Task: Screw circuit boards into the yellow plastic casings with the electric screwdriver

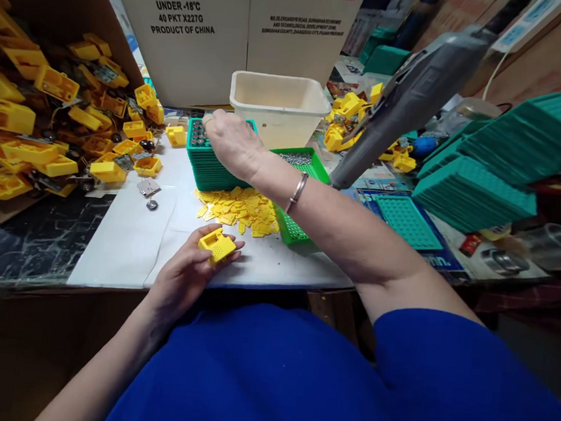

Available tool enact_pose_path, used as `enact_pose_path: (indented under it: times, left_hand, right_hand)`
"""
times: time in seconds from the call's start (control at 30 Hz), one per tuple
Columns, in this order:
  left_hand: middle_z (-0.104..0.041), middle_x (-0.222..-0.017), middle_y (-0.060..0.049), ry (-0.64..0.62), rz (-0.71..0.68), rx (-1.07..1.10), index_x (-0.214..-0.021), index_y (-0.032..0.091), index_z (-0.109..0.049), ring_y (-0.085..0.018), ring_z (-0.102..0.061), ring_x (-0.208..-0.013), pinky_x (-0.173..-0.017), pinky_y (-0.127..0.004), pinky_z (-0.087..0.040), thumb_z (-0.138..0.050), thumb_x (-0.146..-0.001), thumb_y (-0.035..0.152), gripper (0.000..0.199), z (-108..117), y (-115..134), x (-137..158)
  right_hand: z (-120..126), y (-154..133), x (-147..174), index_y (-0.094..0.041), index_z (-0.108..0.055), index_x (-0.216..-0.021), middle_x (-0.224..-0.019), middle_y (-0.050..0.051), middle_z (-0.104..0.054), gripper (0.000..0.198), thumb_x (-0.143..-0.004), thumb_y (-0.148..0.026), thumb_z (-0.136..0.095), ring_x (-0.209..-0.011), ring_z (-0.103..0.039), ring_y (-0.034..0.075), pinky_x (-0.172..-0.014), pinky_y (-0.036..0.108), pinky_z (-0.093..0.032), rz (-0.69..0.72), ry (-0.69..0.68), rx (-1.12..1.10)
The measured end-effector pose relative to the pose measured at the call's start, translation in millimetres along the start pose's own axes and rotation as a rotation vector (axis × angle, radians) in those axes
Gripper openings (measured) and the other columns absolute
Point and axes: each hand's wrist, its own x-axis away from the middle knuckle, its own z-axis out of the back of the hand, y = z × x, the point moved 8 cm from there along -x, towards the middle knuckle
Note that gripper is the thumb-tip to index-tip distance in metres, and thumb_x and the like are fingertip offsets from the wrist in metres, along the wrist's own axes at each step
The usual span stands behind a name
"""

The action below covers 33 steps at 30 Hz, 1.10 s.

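In my left hand (190, 261), near the front edge of the worktop, is a small yellow plastic housing (217, 247), its side with a grid of small holes facing up. The fingers are closed around it. My right hand (235, 142) reaches across to the top of a stack of green trays (215, 169), where small round metal parts (199, 132) sit in rows. Its fingers curl down over the top tray; their tips and whatever they pinch are hidden. A pile of flat yellow plastic pieces (241, 208) lies between the stack and my left hand.
A green basket (295, 231) holding small metal screws is partly under my right forearm. A grey electric screwdriver (392, 109) hangs at the right. Behind stands a cream plastic tub (280, 99). Many yellow housings (49, 157) are heaped at the left; more green trays (479, 188) stand right.
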Motion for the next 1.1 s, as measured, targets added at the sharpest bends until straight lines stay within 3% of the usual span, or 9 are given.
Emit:
enact_pose_path:
  times: [0.13, 0.23, 0.37, 0.53, 0.67, 0.8, 1.1]
  left_hand:
    - [-0.07, -0.113, -0.005, 0.072, -0.1, 0.025, -0.115, 0.021, -0.055, -0.024, -0.064, -0.115, -0.109, -0.041, -0.042, -0.065, -0.069, 0.008, 0.049, 0.2, 0.5, -3.0]
    - [-0.067, -0.117, -0.001, 0.118, -0.164, 0.007, -0.116, 0.026, -0.053, -0.019, -0.06, -0.118, -0.107, -0.033, -0.043, -0.066, -0.07, 0.007, 0.052, 0.5, -2.1, -6.7]
    - [-0.062, -0.118, 0.001, 0.116, -0.209, -0.045, -0.119, 0.03, -0.049, -0.018, -0.055, -0.119, -0.1, -0.027, -0.044, -0.07, -0.073, 0.011, 0.054, -4.0, -9.1, -10.3]
    - [-0.06, -0.11, 0.001, 0.045, -0.265, -0.048, -0.122, 0.03, -0.045, -0.017, -0.058, -0.111, -0.098, -0.028, -0.044, -0.073, -0.076, 0.017, 0.055, -8.2, -16.8, -14.7]
    - [-0.061, -0.118, -0.003, -0.006, -0.27, -0.054, -0.125, 0.03, -0.042, -0.02, -0.059, -0.115, -0.102, -0.035, -0.043, -0.074, -0.076, 0.021, 0.059, -6.1, -22.5, -18.9]
    - [-0.06, -0.121, -0.003, -0.011, -0.264, -0.05, -0.127, 0.031, -0.042, -0.019, -0.058, -0.117, -0.105, -0.035, -0.041, -0.075, -0.076, 0.022, 0.061, -4.0, -23.0, -21.8]
    - [-0.062, -0.12, -0.003, -0.035, -0.289, -0.032, -0.127, 0.03, -0.042, -0.02, -0.06, -0.116, -0.104, -0.035, -0.042, -0.075, -0.074, 0.02, 0.063, -5.7, -21.2, -21.2]
  right_hand:
    - [16.3, -21.3, 59.3, -0.019, -0.057, -0.096, -0.099, 0.007, -0.065, 0.014, -0.095, -0.021, -0.044, -0.094, -0.06, 0.018, -0.09, 0.034, -0.046, -0.088, 0.016, -0.315]
    - [-0.5, -31.3, 110.2, -0.019, -0.058, -0.094, -0.096, 0.005, -0.068, 0.013, -0.096, -0.025, -0.047, -0.089, -0.061, 0.017, -0.085, 0.032, -0.048, -0.179, 0.004, -0.594]
    - [-22.4, -31.3, 152.5, -0.02, -0.063, -0.095, -0.099, 0.004, -0.07, 0.014, -0.095, -0.026, -0.051, -0.096, -0.06, 0.018, -0.094, 0.036, -0.043, -0.282, 0.09, -0.591]
    - [-29.3, -31.0, 162.6, -0.022, -0.067, -0.092, -0.097, 0.004, -0.068, 0.017, -0.095, -0.026, -0.052, -0.097, -0.055, 0.019, -0.091, 0.036, -0.042, -0.291, 0.138, -0.56]
    - [-34.7, -22.7, 169.7, -0.019, -0.066, -0.095, -0.096, 0.005, -0.065, 0.013, -0.093, -0.023, -0.054, -0.095, -0.055, 0.018, -0.089, 0.034, -0.045, -0.363, 0.172, -0.701]
    - [-42.9, -17.0, 176.0, -0.019, -0.063, -0.092, -0.095, 0.004, -0.062, 0.008, -0.09, -0.023, -0.057, -0.097, -0.056, 0.017, -0.091, 0.034, -0.046, -0.451, 0.133, -0.802]
    - [-39.7, -17.4, 169.1, -0.02, -0.061, -0.083, -0.092, 0.003, -0.058, 0.002, -0.083, -0.021, -0.063, -0.095, -0.055, 0.016, -0.09, 0.033, -0.047, -0.434, 0.061, -0.819]
